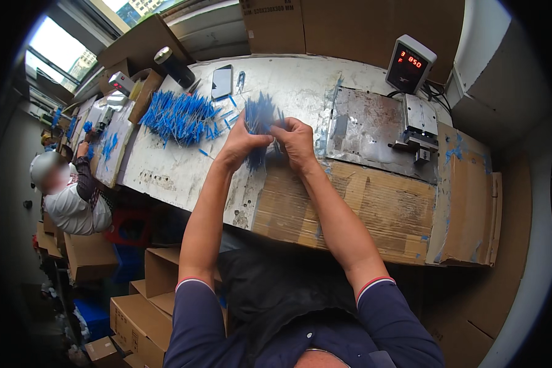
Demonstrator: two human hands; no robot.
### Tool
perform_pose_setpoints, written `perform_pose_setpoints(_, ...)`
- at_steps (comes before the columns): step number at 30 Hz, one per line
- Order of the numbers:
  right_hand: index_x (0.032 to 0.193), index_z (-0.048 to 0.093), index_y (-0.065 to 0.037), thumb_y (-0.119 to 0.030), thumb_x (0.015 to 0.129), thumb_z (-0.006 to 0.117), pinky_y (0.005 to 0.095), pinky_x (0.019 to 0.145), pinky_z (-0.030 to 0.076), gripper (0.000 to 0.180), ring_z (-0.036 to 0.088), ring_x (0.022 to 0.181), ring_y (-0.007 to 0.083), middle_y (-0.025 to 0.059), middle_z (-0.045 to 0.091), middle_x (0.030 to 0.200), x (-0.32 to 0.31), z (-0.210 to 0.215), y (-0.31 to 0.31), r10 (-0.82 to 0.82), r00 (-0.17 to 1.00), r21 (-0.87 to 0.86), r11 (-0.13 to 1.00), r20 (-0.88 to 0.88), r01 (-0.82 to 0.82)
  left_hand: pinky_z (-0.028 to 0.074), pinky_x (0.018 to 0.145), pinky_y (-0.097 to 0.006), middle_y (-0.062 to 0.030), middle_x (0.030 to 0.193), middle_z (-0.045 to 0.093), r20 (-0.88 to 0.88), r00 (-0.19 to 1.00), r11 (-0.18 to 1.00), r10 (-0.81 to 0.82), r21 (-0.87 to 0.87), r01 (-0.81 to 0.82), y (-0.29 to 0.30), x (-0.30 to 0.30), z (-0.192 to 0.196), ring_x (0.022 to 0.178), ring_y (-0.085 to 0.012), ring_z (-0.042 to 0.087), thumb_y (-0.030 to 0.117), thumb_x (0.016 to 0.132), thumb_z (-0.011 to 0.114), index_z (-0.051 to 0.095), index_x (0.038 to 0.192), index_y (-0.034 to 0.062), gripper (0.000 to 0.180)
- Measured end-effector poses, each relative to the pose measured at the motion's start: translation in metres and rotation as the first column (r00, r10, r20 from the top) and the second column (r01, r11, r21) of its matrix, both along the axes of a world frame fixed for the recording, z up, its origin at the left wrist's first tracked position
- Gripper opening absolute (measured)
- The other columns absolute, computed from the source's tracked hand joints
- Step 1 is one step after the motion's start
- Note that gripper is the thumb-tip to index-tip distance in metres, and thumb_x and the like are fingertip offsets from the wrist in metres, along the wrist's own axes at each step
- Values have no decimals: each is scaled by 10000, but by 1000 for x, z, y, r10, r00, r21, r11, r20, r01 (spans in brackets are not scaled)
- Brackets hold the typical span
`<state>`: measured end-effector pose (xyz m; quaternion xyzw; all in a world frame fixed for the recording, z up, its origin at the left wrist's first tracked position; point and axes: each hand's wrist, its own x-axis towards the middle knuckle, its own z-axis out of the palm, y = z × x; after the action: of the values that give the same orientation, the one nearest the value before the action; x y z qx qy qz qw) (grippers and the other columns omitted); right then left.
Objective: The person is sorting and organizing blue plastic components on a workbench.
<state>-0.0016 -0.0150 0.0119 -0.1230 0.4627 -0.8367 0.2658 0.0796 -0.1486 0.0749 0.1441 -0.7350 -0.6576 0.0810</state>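
Both hands, left [242, 144] and right [295, 141], grip clenched on upright blue stick bundle [259, 122], long axis table-edge-to-far.

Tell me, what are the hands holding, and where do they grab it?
Both hands, left and right, hold a bundle of thin blue sticks around its middle.
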Motion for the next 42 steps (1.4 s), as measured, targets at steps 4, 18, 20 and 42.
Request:
perform_pose_setpoints(4, 957, 735, 35, -24, 864, 779, 228, 644, 503, 118, 613, 722, 69, 26, 713, 845, -2, 3, 2, -32, 994, 112, 993, -108, 45, 473, 1020, -313, -85, 1221, 637, 21, 999, 998, 38, 46, -39, -1, 1, 6, 1113, -194, 617, 8, 695, 831, 451, 1440, 20, 836)
perform_pose_setpoints(18, 1056, 755, 14, -65, 881, 746, 207, 662, 482, 192, 609, 740, 46, 6, 720, 854, -16, 11, 15, 190, 962, 226, 963, -195, -145, 458, 1038, -310, -115, 1246, 645, 63, 997, 968, 39, -249, -22, -20, 4, 9, 1125, -216, 616, 53, 666, 834, 435, 1485, -7, 913)
perform_pose_setpoints(20, 1052, 752, 28, -57, 889, 738, 217, 688, 486, 185, 608, 762, 57, 9, 721, 870, -18, 11, 19, 201, 954, 246, 959, -225, -144, 459, 1036, -309, -114, 1248, 647, 91, 996, 962, 11, -272, 15, -21, 3, 16, 1125, -214, 616, 51, 669, 824, 444, 1483, -5, 900)
perform_pose_setpoints(42, 1046, 730, 27, -88, 888, 754, 212, 694, 475, 197, 610, 747, 87, 29, 692, 846, -31, 7, 32, 143, 990, 79, 987, 6, -143, 572, 741, -301, -70, 981, 690, -242, 925, 923, 293, 323, -208, -12, -41, -34, 802, -176, 675, 1, 768, 817, 581, 1186, 34, 481)
